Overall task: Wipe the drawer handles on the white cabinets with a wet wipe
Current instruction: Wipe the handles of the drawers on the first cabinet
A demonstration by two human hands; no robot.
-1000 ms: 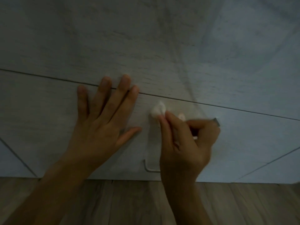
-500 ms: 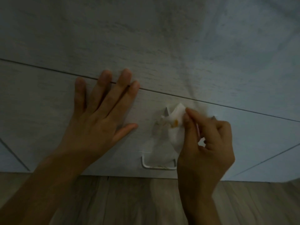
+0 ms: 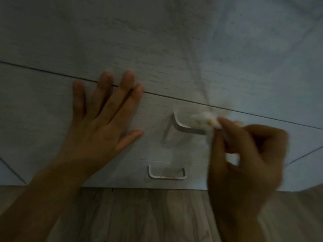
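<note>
**Upper handle under the wipe, lower one not yet done**

Your right grip [image 3: 244, 154] pinches the bunched wet wipe [image 3: 207, 119] between thumb and fingertips. It holds the wipe against the right part of the upper handle [image 3: 185, 128] on the white drawer front [image 3: 52, 119]. That end of the bar is hidden behind the wipe. The hand is blurred, so you cannot judge how hard it presses.

Your left grip [image 3: 103, 123] lies flat with fingers spread on the drawer front, left of the handle, its fingertips reaching over the seam above.

You appear to be partway through wiping this handle. The wipe carries an orange-brown mark, so the next move likely calls for turning it to a clean fold. Then draw it along the bar to the left bend.

The lower handle [image 3: 167, 174], close above the wooden floor [image 3: 139, 215], shows yellowish specks along its bar and probably comes after.
</note>
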